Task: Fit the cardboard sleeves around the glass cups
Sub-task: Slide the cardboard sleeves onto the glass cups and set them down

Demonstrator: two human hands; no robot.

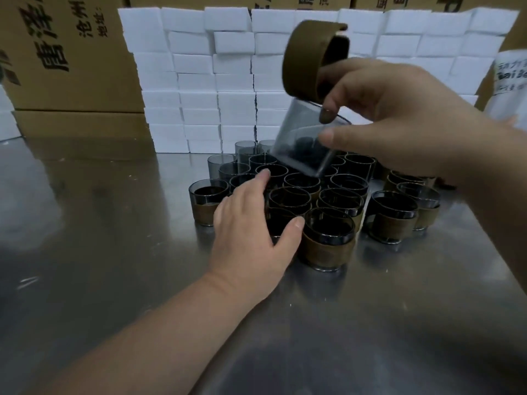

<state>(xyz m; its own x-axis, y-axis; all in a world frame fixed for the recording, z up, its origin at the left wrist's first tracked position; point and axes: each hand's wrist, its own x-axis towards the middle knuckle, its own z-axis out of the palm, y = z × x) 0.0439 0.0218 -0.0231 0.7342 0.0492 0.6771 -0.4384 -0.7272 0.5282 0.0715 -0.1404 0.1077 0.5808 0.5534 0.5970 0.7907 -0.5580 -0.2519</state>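
Holding glass cup (302, 146) and sleeve (299, 61), right hand (399, 115); left hand (251, 232) spread.

We see bench (99, 223): bare metal, shiny, blurred reflections, faint scratches at 8 o'clock. Wall of white blocks (199, 81) at 12 o'clock, stacked in many rows on bench, rows slightly uneven, vertical gap left of centre. Brown carton (71, 52) at 10 o'clock, large black Chinese print running sideways; second carton (82, 124) under it. More cartons (313, 0) behind wall along top edge, print cut off. We note white printed wrapper (510, 86) at 2 o'clock, text too blurred to read. Few white blocks (5, 115) at 9 o'clock edge.
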